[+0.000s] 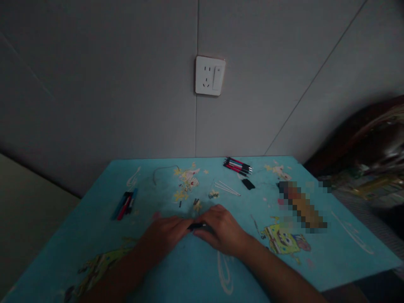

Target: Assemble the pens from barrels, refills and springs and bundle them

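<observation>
My left hand [168,232] and my right hand [223,230] meet low over the table's middle. Between their fingertips is a short black pen part [197,226], and both hands are closed on it. Its ends are partly covered by the fingers. Just beyond the hands lie a small dark piece [180,204] and a little cluster of small parts [213,194], too small to make out. Several thin white sticks like pen refills [227,188] rest farther back, beside a flat black piece [248,184].
Several assembled-looking pens [238,166] in red, black and teal lie at the back edge. Red, blue and black pen barrels [126,205] are at the left. A pixelated yellowish object [304,205] lies right. The turquoise cartoon-printed table [186,273] meets a grey wall with a socket [210,75].
</observation>
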The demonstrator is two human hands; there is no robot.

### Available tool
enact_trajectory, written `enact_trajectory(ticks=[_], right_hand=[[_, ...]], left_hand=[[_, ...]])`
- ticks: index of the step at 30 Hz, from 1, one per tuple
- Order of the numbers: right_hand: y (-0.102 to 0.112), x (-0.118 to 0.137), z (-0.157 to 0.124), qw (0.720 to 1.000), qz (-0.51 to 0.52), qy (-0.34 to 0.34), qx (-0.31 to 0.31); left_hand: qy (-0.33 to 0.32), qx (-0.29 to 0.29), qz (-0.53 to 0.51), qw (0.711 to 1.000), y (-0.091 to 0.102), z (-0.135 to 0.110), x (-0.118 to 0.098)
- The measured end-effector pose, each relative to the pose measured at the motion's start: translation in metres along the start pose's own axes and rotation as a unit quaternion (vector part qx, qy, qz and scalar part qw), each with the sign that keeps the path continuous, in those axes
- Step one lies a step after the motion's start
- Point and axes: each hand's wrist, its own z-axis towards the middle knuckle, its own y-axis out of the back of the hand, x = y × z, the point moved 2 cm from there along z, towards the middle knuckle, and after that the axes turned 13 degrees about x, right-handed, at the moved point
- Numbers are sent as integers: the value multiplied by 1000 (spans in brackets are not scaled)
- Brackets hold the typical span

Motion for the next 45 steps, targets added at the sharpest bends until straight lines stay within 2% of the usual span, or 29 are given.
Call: enact_trajectory(ticks=[3, 10, 16, 19, 23, 26, 28, 30, 32, 35, 39, 45], right_hand=[[2, 0, 0, 1000, -12, 3, -14], [-5, 5, -1, 997, -68, -22, 9], [4, 1, -2, 999, -28, 27, -2], [4, 0, -2, 999, -27, 21, 8], [-3, 1, -4, 999, -33, 7, 30], [-7, 1, -6, 997, 27, 8, 70], [-6, -3, -5, 995, 57, 4, 80], [1, -12, -3, 998, 34, -24, 40], [9, -24, -2, 997, -16, -71, -31], [17, -45, 0, 984, -71, -126, -103], [14, -59, 3, 973, -135, -150, -115], [9, -55, 11, 964, -181, -169, -100]], left_hand=[[3, 10, 9, 1000, 0, -1, 1], [-21, -25, 8, 999, -3, 0, -7], [-5, -11, 3, 1000, -5, -1, -2], [8, 6, 0, 1000, -3, 1, -3], [-21, -6, 29, 999, -1, 1, -10], [-59, -10, 59, 996, -1, 1, -13], [-50, -10, 58, 997, -1, 2, -12], [3, -9, 41, 999, 0, 3, -8], [60, -6, 13, 998, 1, 5, -3], [93, -7, -29, 995, 2, 8, 2], [112, -3, -53, 992, 1, 8, 4], [123, 4, -62, 990, 3, 8, 3]])
